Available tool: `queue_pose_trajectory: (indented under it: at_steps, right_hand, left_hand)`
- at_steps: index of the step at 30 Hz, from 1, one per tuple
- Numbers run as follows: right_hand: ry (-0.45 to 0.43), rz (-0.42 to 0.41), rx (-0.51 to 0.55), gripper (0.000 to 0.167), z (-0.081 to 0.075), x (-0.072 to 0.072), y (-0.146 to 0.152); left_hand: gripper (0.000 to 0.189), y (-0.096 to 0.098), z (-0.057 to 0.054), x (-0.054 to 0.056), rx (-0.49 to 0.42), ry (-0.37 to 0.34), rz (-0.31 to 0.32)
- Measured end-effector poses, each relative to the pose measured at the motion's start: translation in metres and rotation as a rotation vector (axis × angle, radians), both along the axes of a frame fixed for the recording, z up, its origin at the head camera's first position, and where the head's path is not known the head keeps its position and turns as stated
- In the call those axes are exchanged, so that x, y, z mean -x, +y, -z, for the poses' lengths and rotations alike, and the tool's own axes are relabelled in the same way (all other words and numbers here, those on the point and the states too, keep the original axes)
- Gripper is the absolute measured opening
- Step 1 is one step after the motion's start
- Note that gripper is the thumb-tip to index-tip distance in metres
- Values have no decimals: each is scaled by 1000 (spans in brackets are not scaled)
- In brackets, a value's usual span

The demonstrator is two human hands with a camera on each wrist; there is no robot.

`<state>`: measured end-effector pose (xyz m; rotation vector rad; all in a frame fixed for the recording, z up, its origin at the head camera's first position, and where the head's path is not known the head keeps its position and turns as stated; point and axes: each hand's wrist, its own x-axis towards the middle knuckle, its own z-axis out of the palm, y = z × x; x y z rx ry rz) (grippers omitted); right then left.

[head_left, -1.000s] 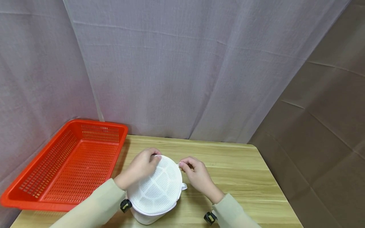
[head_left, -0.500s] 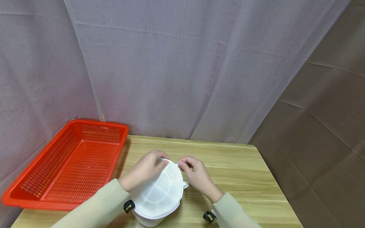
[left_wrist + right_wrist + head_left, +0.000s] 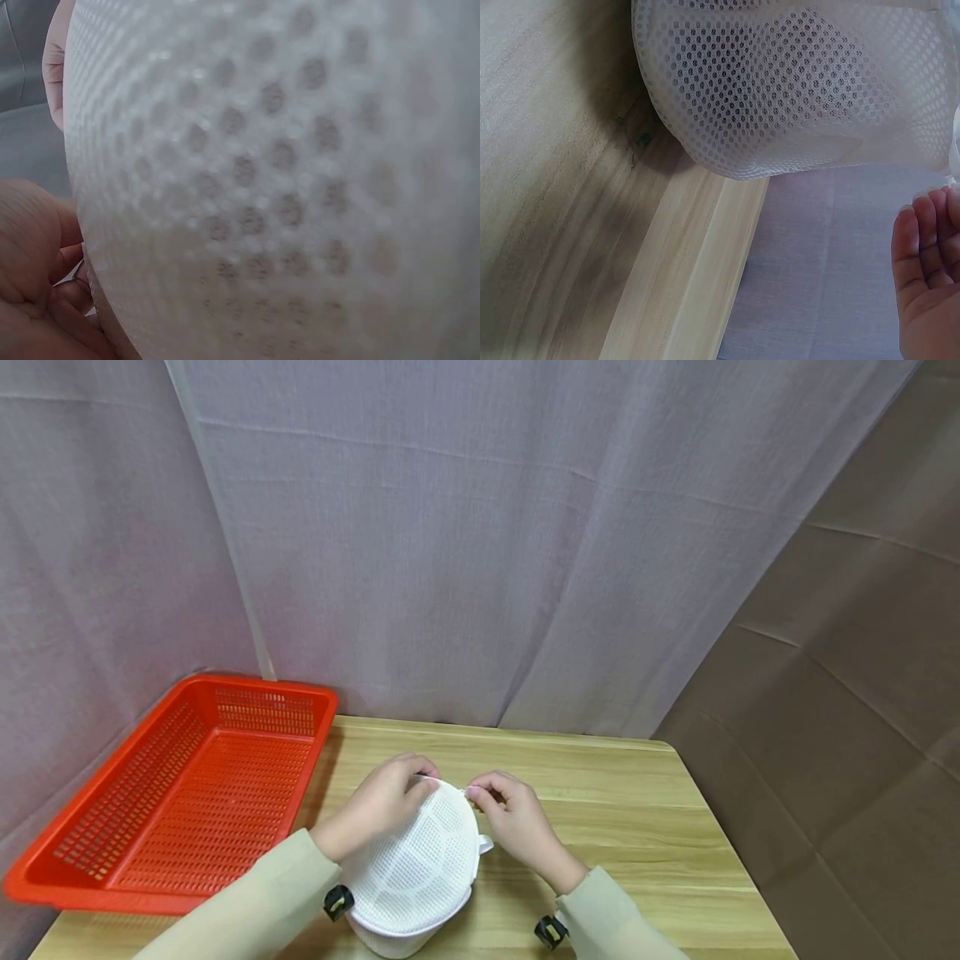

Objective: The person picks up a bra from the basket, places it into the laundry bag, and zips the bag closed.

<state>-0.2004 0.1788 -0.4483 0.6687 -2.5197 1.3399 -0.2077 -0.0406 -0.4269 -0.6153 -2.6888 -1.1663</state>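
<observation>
A white mesh laundry bag (image 3: 417, 870), round-topped and standing on the table, leans toward the near side. Its far left rim is gripped by my left hand (image 3: 384, 806), thumb on top and fingers over the edge. My right hand (image 3: 519, 823) pinches something small at the far right rim, apparently the zipper pull, which the fingertips mostly cover. A white loop (image 3: 486, 844) sticks out on the bag's right side. In the right wrist view the bag's mesh wall (image 3: 795, 82) rises above the table, with the right hand (image 3: 930, 262) at its rim.
A red plastic basket (image 3: 318, 752) with slotted walls stands at the left of the wooden table (image 3: 637, 827). Grey cloth (image 3: 465, 543) hangs behind the table's far edge, and brown cloth (image 3: 840, 735) on the right.
Over the last second my left hand and the bag have shifted slightly to the right and nearer. The right hand has moved very slightly left, still pinching at the rim.
</observation>
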Motion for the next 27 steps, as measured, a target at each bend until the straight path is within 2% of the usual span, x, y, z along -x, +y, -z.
queue_pose_trajectory:
  at_steps: [7, 13, 18, 27]
  right_hand:
    - [-9, -4, -7, 8, 0, -1, 2]
    - [-44, -3, -2, 7, 1, -1, 3]
    - [-34, -1, -6, 7, 1, -1, 4]
    - [-18, -1, -7, 7, 2, -2, 3]
  left_hand:
    - [4, -5, 5, 4, -20, -43, -53]
    - [3, -11, 8, 5, -45, -47, -82]
    - [5, -15, 9, 6, -67, -66, -104]
    - [6, -19, 12, 7, -65, -47, -112]
